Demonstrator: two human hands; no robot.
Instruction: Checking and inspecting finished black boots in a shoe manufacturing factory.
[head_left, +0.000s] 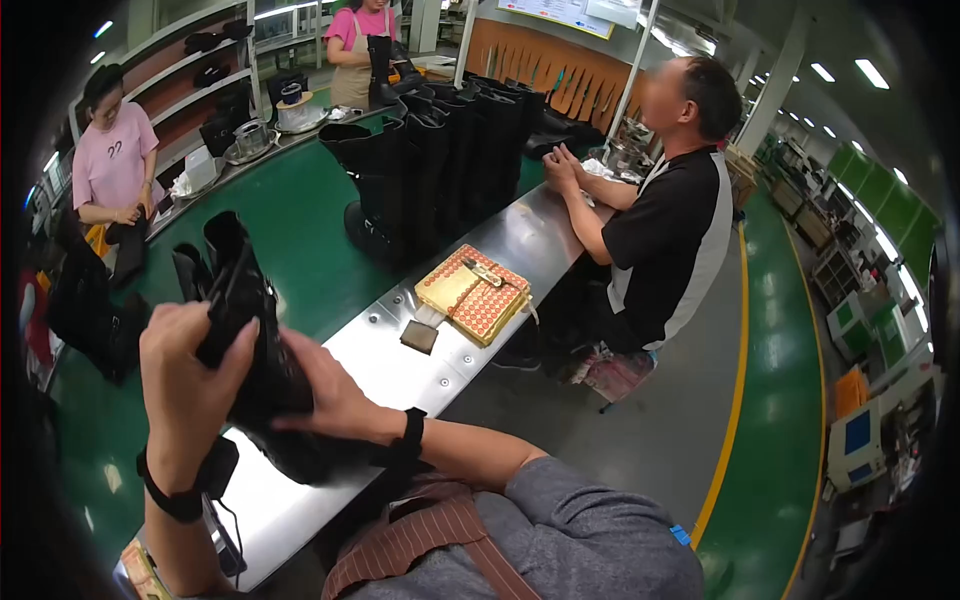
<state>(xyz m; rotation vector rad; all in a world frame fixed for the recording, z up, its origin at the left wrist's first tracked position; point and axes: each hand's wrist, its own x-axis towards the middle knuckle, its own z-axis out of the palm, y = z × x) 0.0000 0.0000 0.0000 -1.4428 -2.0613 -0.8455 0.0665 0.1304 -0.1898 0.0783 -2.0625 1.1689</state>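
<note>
A black boot [268,385] is held up over the metal edge of the bench, its shaft pointing away from me. My left hand [178,365] grips its left side, thumb across the black upper. Against the right side presses my right hand [328,385], slightly blurred, with its fingers partly hidden by the boot. To the right of the hands, a small dark brown square pad [419,337] lies on the metal strip [370,350]. Beside the pad sits a yellow and red patterned bundle [478,293] with a small tool on top.
Several black boots [430,170] stand in a row on the green bench [300,240], with more boots [95,310] at the far left. A seated co-worker [670,210] is at the right. Two people stand across the bench. A yellow line [735,390] marks the floor.
</note>
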